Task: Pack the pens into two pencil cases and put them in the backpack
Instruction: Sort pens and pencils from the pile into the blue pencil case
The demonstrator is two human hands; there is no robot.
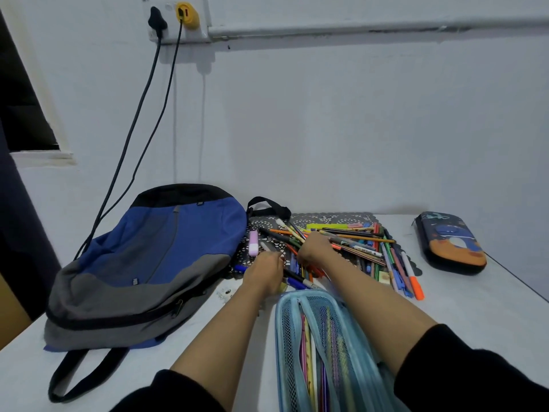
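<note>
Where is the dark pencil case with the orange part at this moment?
In the head view, the dark pencil case lies on the white table at the far right, near the wall, apart from the pile of pens on its left.

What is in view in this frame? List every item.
backpack: one, blue, grey and black, lying flat, table's left.
mesh pencil case: one, light blue, unzipped, front centre, pens inside.
hard pencil case: one, dark blue and orange, far right, looks closed.
pens: many, mixed colours, heaped on the mat.
mat: one, black lace, under the heap.
table: one, white.
wall socket: one, white, top left.
cables: two, dark, hanging from the socket.
left hand: in the heap's near-left edge, grip hidden.
right hand: on the heap's middle, grip hidden.
</note>
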